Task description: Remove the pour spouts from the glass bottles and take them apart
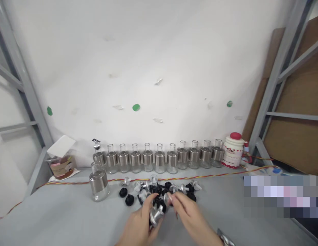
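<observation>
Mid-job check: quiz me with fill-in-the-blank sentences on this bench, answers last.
The left hand holds a pourer coloured ____.
The back-row bottle with a spout fitted stands at the picture's ____ end of the row.
The white jar has a ____ top.

Missing words: silver; left; red.

Basically got bottles (160,159) lined up along the wall (174,68), jar (232,153) just right, cup (61,168) off left. See a cord (212,175) in front, then pourer parts (156,189) heaped on the table (225,208), another bottle (98,184) left of those.
</observation>
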{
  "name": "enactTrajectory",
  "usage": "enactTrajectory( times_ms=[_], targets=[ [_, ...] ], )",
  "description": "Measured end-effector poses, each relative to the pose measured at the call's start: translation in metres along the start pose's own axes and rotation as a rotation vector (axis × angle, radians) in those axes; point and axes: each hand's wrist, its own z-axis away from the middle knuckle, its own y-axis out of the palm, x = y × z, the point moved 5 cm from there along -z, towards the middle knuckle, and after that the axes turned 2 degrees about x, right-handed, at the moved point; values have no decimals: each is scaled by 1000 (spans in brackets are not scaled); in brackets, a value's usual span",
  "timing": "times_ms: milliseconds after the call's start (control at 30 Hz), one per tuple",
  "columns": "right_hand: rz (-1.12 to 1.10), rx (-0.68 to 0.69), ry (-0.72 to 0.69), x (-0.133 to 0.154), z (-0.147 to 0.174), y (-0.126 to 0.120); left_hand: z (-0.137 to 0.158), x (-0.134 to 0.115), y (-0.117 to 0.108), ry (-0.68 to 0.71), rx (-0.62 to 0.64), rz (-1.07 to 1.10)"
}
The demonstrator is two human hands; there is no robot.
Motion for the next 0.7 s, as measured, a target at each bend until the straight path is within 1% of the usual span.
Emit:
enactTrajectory(
  times_ms=[67,133,233,367,467,533,600,700],
  targets=[
    [-43,143,30,7,7,13,1,-3,3,85,68,-83],
    [-87,246,41,13,12,22,2,-7,3,134,136,-148],
    [-184,345,87,15,15,28,2,-14,0,161,216,-238],
    [-293,426,185,12,18,33,-1,-19,-4,147,289,-326],
    [-383,437,242,6,18,37,-2,-16,-6,105,312,-269],
    [-459,417,285,1,16,38,-4,-11,-10,37,278,-183],
    [-544,356,319,-6,12,35,-6,-5,-18,-28,224,-69],
    [-693,230,367,-13,5,27,-8,-5,-30,-50,192,131]
  ],
)
